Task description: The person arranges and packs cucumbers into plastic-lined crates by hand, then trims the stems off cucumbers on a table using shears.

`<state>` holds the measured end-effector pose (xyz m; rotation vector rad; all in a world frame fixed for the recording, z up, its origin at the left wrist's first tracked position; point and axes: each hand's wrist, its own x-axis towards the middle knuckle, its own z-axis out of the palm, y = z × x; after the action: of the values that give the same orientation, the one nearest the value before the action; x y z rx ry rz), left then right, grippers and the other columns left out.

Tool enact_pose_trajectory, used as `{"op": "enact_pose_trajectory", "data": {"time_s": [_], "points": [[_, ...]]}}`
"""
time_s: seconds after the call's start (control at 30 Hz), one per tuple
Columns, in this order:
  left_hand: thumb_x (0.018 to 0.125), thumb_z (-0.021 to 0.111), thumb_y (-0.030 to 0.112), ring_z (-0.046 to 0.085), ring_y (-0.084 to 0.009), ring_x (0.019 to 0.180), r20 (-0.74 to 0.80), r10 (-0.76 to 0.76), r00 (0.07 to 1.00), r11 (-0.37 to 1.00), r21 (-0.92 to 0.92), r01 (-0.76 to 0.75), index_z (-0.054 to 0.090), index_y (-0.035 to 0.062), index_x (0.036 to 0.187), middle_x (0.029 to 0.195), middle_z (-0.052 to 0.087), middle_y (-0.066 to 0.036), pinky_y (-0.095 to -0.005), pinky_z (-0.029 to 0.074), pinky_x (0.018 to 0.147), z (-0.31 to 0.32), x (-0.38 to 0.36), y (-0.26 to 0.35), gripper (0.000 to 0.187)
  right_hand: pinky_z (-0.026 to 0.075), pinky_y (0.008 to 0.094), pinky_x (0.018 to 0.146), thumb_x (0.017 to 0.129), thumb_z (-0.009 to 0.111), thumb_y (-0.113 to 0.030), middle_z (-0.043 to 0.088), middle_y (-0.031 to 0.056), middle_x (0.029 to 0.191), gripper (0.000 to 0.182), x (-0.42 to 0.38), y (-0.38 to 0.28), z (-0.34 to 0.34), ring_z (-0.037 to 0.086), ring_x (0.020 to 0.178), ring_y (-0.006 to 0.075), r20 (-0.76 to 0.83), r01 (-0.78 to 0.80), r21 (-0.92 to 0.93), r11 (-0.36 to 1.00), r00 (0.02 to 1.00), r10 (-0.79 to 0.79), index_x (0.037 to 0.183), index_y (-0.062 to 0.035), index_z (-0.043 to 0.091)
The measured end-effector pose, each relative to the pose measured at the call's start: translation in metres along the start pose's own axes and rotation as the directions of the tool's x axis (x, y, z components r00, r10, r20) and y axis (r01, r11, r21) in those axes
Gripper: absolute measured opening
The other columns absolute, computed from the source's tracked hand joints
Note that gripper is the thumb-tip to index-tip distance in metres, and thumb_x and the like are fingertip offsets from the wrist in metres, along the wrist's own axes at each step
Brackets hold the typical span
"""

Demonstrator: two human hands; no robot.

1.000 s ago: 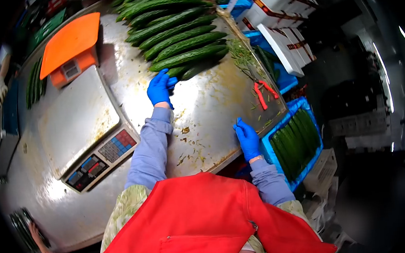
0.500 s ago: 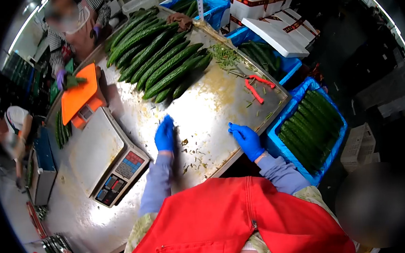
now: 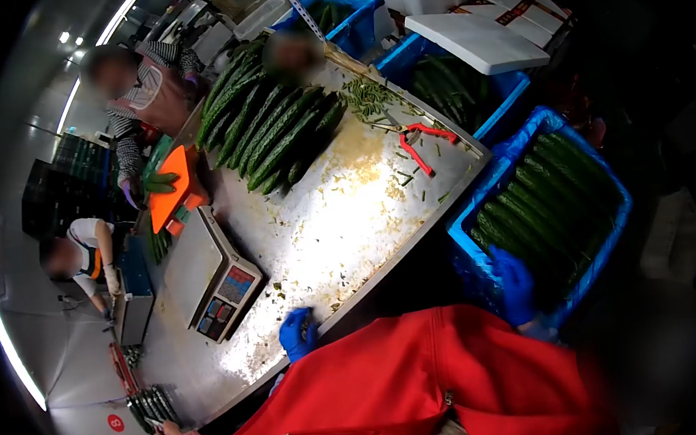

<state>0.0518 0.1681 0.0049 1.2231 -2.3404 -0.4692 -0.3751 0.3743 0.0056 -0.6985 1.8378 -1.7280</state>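
We see a grey digital scale (image 3: 216,283) near the steel worktop's (image 3: 340,218) left edge, an orange-topped scale (image 3: 172,189) behind it, red-handled shears (image 3: 421,142) by the right edge, and white foam boxes (image 3: 481,39) beyond.
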Motion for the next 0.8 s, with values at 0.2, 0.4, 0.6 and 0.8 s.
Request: {"op": "enact_pose_trajectory", "data": {"time_s": [0.2, 0.4, 0.6, 0.8], "points": [[0.063, 0.073, 0.064, 0.01, -0.0446, 0.14, 0.033, -0.715, 0.698, 0.659, 0.363, 0.659, 0.016, 0.0218, 0.149, 0.151, 0.01, -0.028, -0.0609, 0.014, 0.108, 0.037, 0.026, -0.014, 0.112, 0.047, 0.0318, 0.089, 0.096, 0.045, -0.004, 0.059, 0.0141, 0.119, 0.025, -0.005, 0.008, -0.039, 0.054, 0.084, 0.0134, -0.051, -0.092, 0.315, 0.945, 0.992, 0.113, 0.117, 0.0036, 0.057], [0.069, 0.071, 0.049, 0.015, -0.042, 0.14, 0.192, -0.037, 0.981, 0.966, 0.257, -0.014, 0.024, 0.0083, 0.147, 0.149, 0.019, -0.027, -0.0554, 0.014, 0.11, 0.1, 0.141, 0.079, 0.1, 0.044, 0.0314, 0.09, 0.1, 0.04, -0.015, 0.056, 0.0125, 0.126, 0.032, -0.001, -0.011, -0.052, 0.058, 0.102, 0.0187, -0.159, -0.14, 0.063, 0.988, 0.976, 0.149, 0.123, 0.003, 0.054], [0.087, 0.062, 0.019, 0.02, -0.0296, 0.141, -0.103, 0.275, 0.956, 0.864, -0.409, -0.293, 0.028, 0.0026, 0.144, 0.15, 0.027, -0.016, -0.0403, 0.017, 0.113, 0.207, 0.303, 0.122, 0.069, 0.044, 0.0291, 0.093, 0.097, 0.047, -0.011, 0.055, 0.0098, 0.128, 0.032, -0.008, -0.022, -0.076, 0.057, 0.112, 0.0199, -0.472, -0.143, 0.048, 0.989, 0.869, 0.148, 0.127, -0.0005, 0.052], [0.087, 0.058, 0.002, 0.038, -0.0246, 0.132, -0.132, 0.511, 0.85, 0.531, -0.729, -0.432, 0.041, 0.0015, 0.138, 0.144, 0.04, -0.014, -0.0365, 0.025, 0.111, 0.172, 0.333, 0.272, 0.053, 0.046, 0.032, 0.091, 0.093, 0.055, -0.015, 0.059, 0.0074, 0.118, 0.027, -0.057, -0.001, -0.092, 0.058, 0.104, 0.0179, -0.77, -0.133, 0.332, 0.934, 0.534, 0.35, 0.118, -0.006, 0.057]]}}
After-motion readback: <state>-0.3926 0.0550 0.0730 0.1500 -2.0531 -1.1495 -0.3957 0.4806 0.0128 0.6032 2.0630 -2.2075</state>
